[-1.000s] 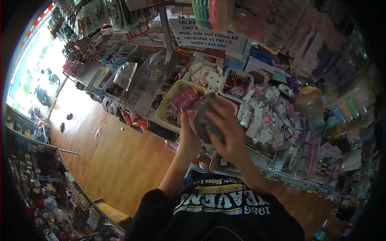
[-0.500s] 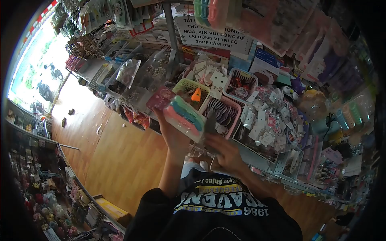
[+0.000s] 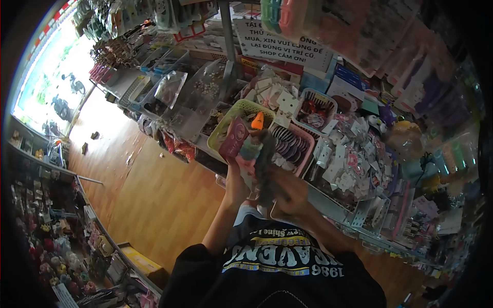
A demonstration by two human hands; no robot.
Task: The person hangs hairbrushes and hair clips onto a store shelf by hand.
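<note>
My left hand (image 3: 236,186) is closed around the lower part of a clear pack with a pink header card (image 3: 236,137). Pastel green and pink pieces (image 3: 249,153) show inside; their kind is not clear. My right hand (image 3: 290,191) grips a dark grey, soft-looking cloth (image 3: 266,167), blurred by motion, which overlaps the pack's right side. Behind the pack stands a yellow-green basket (image 3: 218,134) with an orange carrot-shaped piece (image 3: 257,121). Just beyond the right hand, a pink basket (image 3: 306,154) holds several dark round items (image 3: 285,143).
A white basket (image 3: 309,91) with red items stands farther back. Carded accessories (image 3: 344,159) are heaped to the right. A printed sign (image 3: 282,43) hangs from a metal post (image 3: 227,36). Wooden floor (image 3: 159,205) lies on the left, beside a shelf of small goods (image 3: 61,241).
The pack has been drawn nearer my body and tilted more upright. The dark cloth has moved across its right side, covering more of it. The view has shifted slightly.
</note>
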